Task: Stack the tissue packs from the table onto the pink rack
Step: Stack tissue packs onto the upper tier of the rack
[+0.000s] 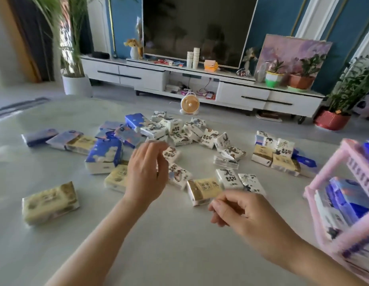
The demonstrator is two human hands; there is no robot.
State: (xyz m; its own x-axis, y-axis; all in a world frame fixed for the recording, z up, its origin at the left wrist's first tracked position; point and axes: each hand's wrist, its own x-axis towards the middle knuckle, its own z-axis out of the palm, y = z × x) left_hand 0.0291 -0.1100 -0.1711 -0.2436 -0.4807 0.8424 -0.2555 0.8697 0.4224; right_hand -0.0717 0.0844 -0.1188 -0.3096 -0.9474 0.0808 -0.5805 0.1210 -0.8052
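Pink rack (332, 164) at three o'clock holds blue tissue packs (348, 200); loose packs (176, 131) cover the counter (158, 244) at twelve. Left hand (146, 172), right hand (247, 215): loosely curled, empty.

Your table (179, 254) is pale grey-white. Near its left edge you have a cream pack (50, 203) with gold print. More to the middle lies a blue pack (104, 155) with white clouds on it. The far packs (179, 131) in the middle are white with black ink drawings and black letters. At the right edge your rack (328, 167) is pink, and the stored packs (348, 201) in it are blue and white.
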